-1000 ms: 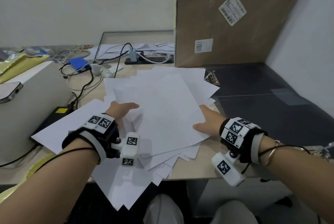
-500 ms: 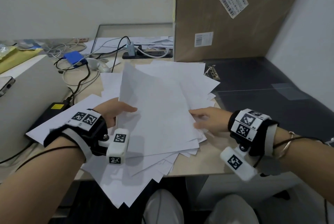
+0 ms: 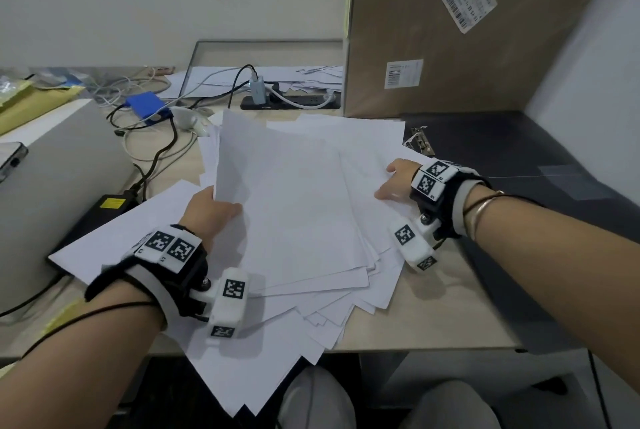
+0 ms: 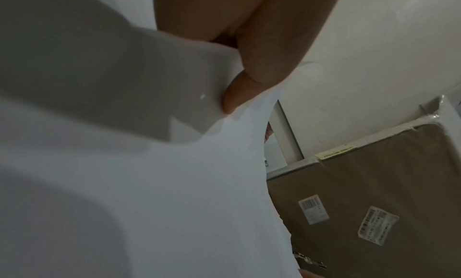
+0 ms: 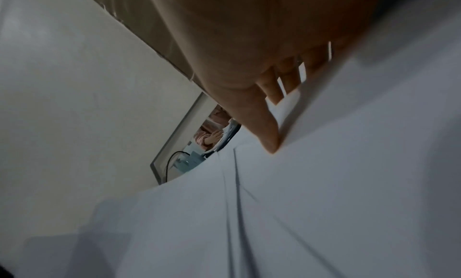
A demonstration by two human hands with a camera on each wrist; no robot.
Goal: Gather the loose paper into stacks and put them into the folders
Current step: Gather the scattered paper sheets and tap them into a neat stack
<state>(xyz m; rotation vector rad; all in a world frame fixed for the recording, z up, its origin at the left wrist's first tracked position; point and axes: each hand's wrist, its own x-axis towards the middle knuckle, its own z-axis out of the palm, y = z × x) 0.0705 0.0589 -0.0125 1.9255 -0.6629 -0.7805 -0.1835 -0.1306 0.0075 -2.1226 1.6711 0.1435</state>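
A messy pile of white paper covers the middle of the desk, and some sheets hang over the front edge. My left hand grips the left edge of the upper sheets, thumb on top, and tilts that edge up. The left wrist view shows the thumb pinching the paper. My right hand holds the pile's right edge, with the thumb on the sheets and the fingers tucked behind an edge. A dark open folder with a metal clip lies at the right.
A tall cardboard box stands behind the folder. A power strip, cables and a blue device lie at the back. A black adapter, a grey case and a phone sit at the left. One more sheet lies under my left wrist.
My left hand has raised the left edge of the upper sheets. My right hand has slid farther back along the pile's right edge, and the sheets have drawn closer together.
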